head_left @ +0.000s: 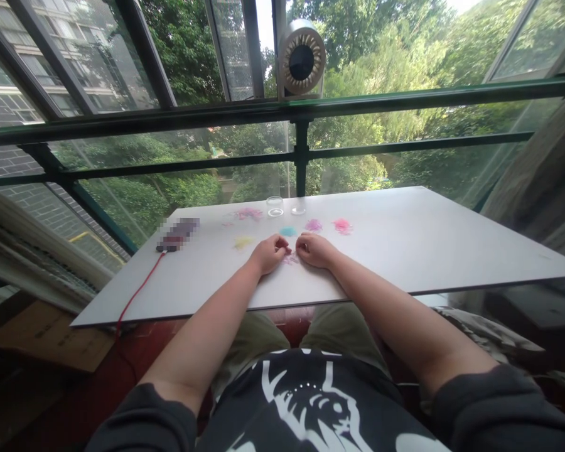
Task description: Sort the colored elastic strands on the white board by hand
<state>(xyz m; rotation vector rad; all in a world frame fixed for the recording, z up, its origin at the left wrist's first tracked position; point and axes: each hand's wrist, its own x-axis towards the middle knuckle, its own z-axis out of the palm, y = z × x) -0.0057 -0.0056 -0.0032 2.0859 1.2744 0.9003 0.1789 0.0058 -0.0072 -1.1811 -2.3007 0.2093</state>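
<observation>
My left hand (270, 253) rests on the white table with its fingers curled and the fingertips drawn together. Close beside it, my right hand (316, 250) is also closed, thumb and fingers bent inward. Whatever either hand pinches is too small to make out. Below and between the fingertips lies a loose scatter of pale pink-purple bits (290, 258). Just beyond the hands sit a small blue pile (288, 231) and a purple pile (313, 224). A bright pink pile (342, 225) lies farther right, and a yellow pile (243, 242) is left of my left hand.
Two clear round containers (275, 207) stand at the table's far side, near a spread-out pink pile (249, 214). A blurred-out device (177, 235) with a red cable (140, 287) lies at left. Beyond the white table (395, 251) are a green railing and windows with a round fan (303, 61).
</observation>
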